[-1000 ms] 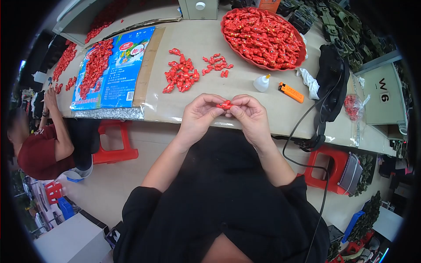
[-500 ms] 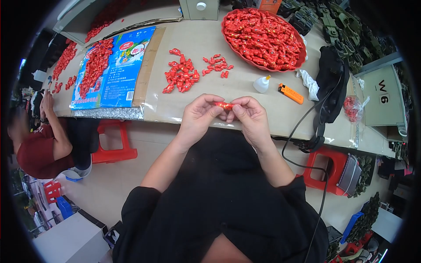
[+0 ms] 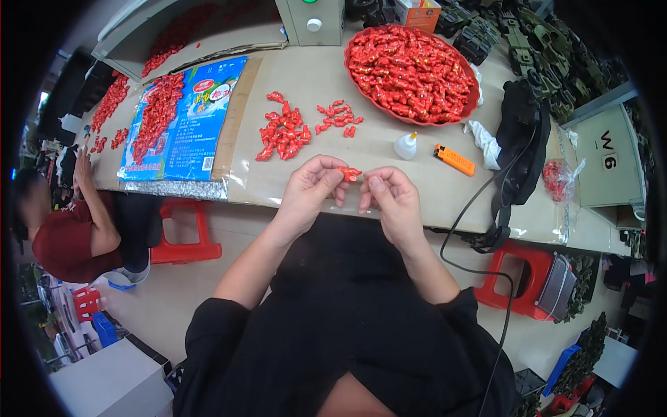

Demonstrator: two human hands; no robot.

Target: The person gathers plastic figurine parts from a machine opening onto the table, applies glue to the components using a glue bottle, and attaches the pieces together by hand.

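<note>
My left hand (image 3: 309, 194) pinches a small glossy red figurine piece (image 3: 349, 174) with gold and white marks between thumb and fingers, above the front edge of the table. Just to its right, my right hand (image 3: 394, 205) has its thumb against curled fingers, apart from the piece; whatever may be inside that pinch is hidden. Beyond my hands lie a loose pile of similar red pieces (image 3: 283, 135) and a smaller scattered group (image 3: 337, 117). A white squeeze bottle (image 3: 406, 146) with a yellowish tip and an orange lighter (image 3: 454, 160) rest right of my hands.
A red bowl (image 3: 474, 104) heaped with red pieces stands at the back. Left is a blue printed carton sheet (image 3: 194, 135) bearing more pieces. A black bag (image 3: 517, 146), its cable and crumpled tissue (image 3: 483, 144) lie right. A co-worker (image 3: 76, 236) sits at far left.
My right hand has come off the red figurine piece, which now stays in my left hand, tilted and slightly left. The whole view has shifted slightly.
</note>
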